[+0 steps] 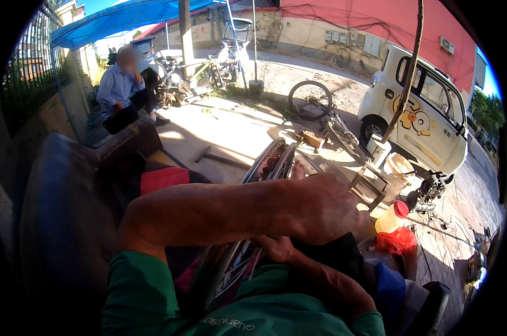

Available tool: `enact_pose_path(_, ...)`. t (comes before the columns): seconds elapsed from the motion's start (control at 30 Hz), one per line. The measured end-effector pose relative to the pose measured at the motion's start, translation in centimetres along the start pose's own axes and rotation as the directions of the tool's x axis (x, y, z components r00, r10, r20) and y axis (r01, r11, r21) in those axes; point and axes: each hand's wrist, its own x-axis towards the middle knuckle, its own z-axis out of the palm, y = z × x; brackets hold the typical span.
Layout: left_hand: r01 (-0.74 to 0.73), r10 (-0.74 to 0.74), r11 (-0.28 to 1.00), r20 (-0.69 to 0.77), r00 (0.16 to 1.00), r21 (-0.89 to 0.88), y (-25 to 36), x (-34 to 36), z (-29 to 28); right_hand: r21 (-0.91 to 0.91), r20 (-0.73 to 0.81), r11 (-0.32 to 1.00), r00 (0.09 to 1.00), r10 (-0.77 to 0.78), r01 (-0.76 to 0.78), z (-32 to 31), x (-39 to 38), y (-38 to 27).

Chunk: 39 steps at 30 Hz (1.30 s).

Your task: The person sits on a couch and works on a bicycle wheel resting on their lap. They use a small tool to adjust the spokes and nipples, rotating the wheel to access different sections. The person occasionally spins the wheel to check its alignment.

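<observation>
A spoked bicycle wheel (224,269) stands tilted against my lap, its far side rising beyond my left forearm. My right hand (276,248) is closed around the wheel's rim, close to my body. Stretched across the wheel from left to right, my left arm hides its middle part. My left hand (326,208) is over to the right, above my right forearm; it is blurred and its fingers are mostly hidden. Nearest to it are a yellowish jar (386,221) with a red lid and a red plastic bag (398,241).
A small wooden stool (371,187), a pale bucket (399,167) and a holed brick (312,139) are on the ground ahead. Another bicycle wheel (298,112) is farther off, beside a white van (432,120). A person (119,89) sits at the far left under a blue canopy (113,25).
</observation>
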Motion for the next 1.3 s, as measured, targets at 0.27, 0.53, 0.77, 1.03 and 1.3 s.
enact_pose_path(0.27, -0.007, 0.007, 1.0, -0.049, 0.999, 0.002, 0.4, -0.4, -0.7, 0.005, -0.026, 0.997, 0.996, -0.083, 0.083, -0.1, -0.2, 0.1)
enact_pose_path(0.53, -0.014, 0.01, 0.999, -0.115, 0.993, -0.033, 0.3, -0.8, -0.3, 0.214, 0.041, 0.976, 0.998, 0.038, -0.046, -0.7, -0.3, 2.7)
enact_pose_path(0.77, -0.01, 0.008, 0.999, -0.051, 0.999, -0.035, 0.1, -0.6, -0.2, 0.133, -0.007, 0.991, 1.0, -0.029, 0.03, -1.0, 0.2, 6.8)
enact_pose_path(1.03, 0.055, -0.04, 0.991, 0.123, 0.992, -0.121, 0.4, -0.8, -1.4, -0.201, 0.054, 0.98, 0.998, 0.012, -0.001, -0.6, -0.1, 3.3)
enact_pose_path(1.3, 0.035, -0.025, 0.99, 0.077, 0.997, -0.138, 0.4, -0.5, -1.0, -0.098, 0.032, 0.994, 0.998, 0.049, -0.046, -0.4, -0.4, 1.8)
